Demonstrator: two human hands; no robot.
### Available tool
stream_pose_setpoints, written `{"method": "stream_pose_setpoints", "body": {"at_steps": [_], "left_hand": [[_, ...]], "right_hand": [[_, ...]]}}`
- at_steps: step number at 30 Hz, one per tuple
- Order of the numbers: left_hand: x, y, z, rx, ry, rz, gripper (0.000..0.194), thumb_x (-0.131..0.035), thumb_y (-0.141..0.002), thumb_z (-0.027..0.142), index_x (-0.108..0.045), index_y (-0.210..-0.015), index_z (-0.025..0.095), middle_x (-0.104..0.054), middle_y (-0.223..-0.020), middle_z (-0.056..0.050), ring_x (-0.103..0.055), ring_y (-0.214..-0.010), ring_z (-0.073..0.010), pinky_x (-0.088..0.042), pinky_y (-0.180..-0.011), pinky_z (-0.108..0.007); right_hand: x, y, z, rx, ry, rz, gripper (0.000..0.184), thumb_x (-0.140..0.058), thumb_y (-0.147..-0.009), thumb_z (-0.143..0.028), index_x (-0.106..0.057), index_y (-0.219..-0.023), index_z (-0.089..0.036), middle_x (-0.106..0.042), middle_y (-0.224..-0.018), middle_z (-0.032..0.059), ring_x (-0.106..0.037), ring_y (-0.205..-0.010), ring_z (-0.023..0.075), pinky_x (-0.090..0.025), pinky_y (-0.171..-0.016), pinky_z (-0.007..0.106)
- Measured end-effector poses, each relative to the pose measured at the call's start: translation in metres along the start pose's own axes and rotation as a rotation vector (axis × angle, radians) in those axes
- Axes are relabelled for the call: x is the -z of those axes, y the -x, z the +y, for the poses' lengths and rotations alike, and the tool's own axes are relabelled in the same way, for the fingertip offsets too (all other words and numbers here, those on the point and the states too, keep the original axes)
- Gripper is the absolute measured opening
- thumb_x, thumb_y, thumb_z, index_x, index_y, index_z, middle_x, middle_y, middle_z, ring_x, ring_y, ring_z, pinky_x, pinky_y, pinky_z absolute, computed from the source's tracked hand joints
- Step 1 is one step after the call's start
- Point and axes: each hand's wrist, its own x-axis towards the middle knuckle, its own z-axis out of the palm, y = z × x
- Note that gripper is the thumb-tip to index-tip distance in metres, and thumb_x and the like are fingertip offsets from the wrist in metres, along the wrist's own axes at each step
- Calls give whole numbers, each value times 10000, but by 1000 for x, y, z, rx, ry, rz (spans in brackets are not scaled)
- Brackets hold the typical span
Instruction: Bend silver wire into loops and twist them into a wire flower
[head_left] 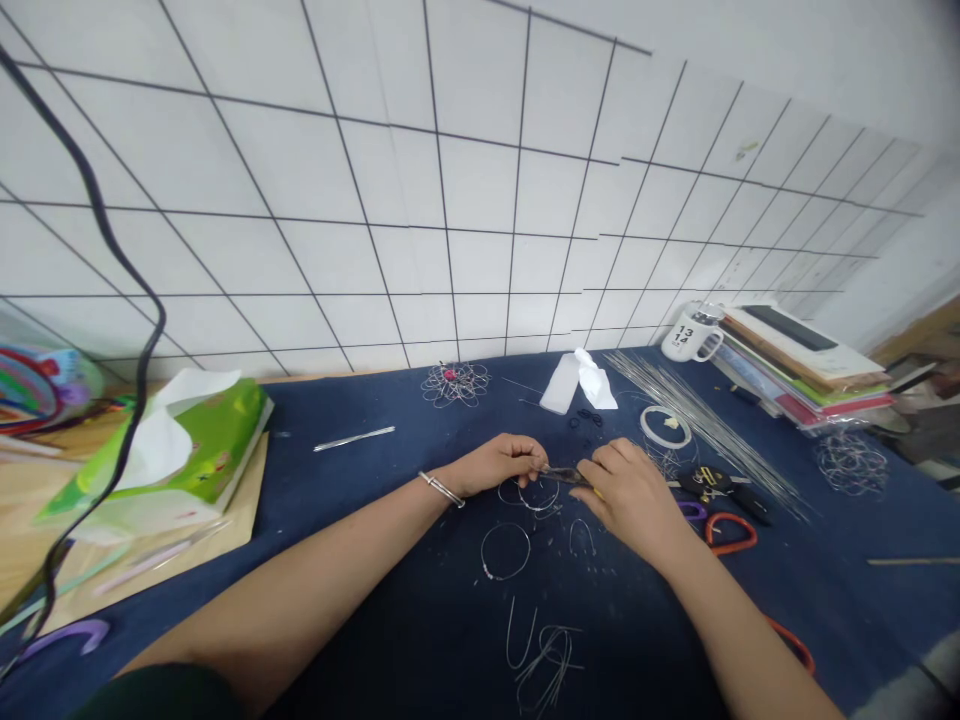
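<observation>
My left hand (504, 463) pinches a thin piece of wire between thumb and fingertips; how much of the wire is covered I cannot tell. My right hand (626, 500) is closed around a pair of pliers (561, 475), whose jaws meet the wire at my left fingertips. Just under the hands lie thin wire rings (540, 508) on the dark blue cloth. Nearer to me is a round wire bangle (484, 562) with small beads along one side. A short bent wire (582, 528) rests to its right, and several U-shaped wires (551, 665) are heaped toward the front.
Wire flowers (455, 385) sit near the tiled wall. Long straight wires (697, 425), a tape roll (665, 427), and orange-handled scissors (731, 534) lie to the right. A mug (684, 338) and stacked books (806, 365) stand behind. A green tissue pack (225, 440) is at left.
</observation>
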Motion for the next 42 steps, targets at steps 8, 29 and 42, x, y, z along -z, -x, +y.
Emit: {"method": "stream_pose_setpoints", "body": {"at_steps": [8, 29, 42], "left_hand": [[-1, 1, 3, -15, -16, -4, 219, -472, -819, 324, -567, -813, 126, -530, -694, -2, -477, -576, -67, -414, -596, -212], [-2, -1, -2, 21, -19, 52, 185, -480, -808, 298, -544, -800, 124, -540, -697, -5, -487, -571, -67, -424, -589, -213], [-3, -1, -2, 30, 21, 89, 225, -502, -793, 324, -577, -811, 113, -550, -681, -11, -493, -549, -67, -424, -558, -205]], "right_hand": [[4, 1, 4, 85, -55, -71, 178, -526, -809, -354, -596, -868, -201, -539, -791, 45, -442, -833, 190, -342, -691, 311], [-2, -4, -2, -21, 135, 57, 143, -496, -830, -275, -579, -867, -164, -532, -798, 77, -422, -859, 214, -310, -716, 331], [-5, -4, -3, -28, 188, 78, 199, -524, -816, -305, -577, -956, -174, -528, -783, 73, -417, -816, 207, -305, -684, 325]]}}
